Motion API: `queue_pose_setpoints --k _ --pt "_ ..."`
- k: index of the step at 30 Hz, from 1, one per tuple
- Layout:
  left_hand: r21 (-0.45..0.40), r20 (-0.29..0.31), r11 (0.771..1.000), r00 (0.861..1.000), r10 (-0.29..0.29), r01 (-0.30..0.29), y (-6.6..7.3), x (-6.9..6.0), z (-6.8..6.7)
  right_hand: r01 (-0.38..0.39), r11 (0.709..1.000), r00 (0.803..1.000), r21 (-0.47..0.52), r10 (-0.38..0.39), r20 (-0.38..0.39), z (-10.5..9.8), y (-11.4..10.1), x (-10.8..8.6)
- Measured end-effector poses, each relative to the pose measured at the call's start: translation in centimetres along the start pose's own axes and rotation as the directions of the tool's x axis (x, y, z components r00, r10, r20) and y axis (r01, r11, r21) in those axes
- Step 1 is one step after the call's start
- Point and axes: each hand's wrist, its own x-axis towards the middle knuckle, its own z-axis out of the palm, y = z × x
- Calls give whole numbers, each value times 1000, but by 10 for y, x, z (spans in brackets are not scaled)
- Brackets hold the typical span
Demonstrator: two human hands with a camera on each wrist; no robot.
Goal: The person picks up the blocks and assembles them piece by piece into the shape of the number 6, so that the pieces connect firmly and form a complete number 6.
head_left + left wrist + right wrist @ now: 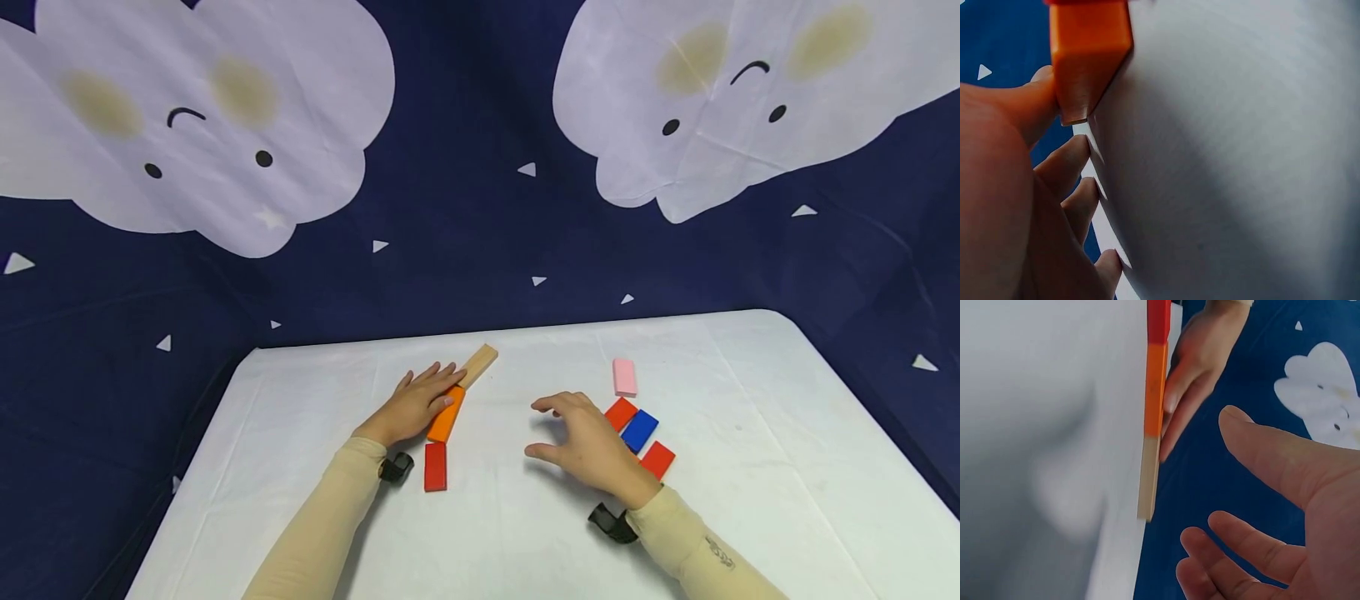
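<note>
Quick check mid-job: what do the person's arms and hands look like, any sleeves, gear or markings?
Left hand and right hand are bare, without gloves. Left sleeve and right sleeve are long and beige; the right one bears a small dark marking, too small to read. A small black device sits at each wrist.

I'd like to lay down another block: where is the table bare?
Free: the table between the orange block and the right hand; also right of the pink block. Crowded: around the left hand and the blue block.
</note>
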Motion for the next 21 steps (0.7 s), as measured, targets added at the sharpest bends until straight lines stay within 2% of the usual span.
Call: queue_pose_setpoints --k 9,16,21 --pt "2 7 1000 1000 -9 9 1 1 0 -28 999 998 -30 26 -60 -28 31 -7" --pt "-1 9 1000 1000 -6 6 1 1 -1 -73 996 996 -42 70 -55 -44 50 -12" --pt "4 8 1000 1000 -9 9 1 1 0 -76 995 996 -61 73 -46 -51 60 -14"
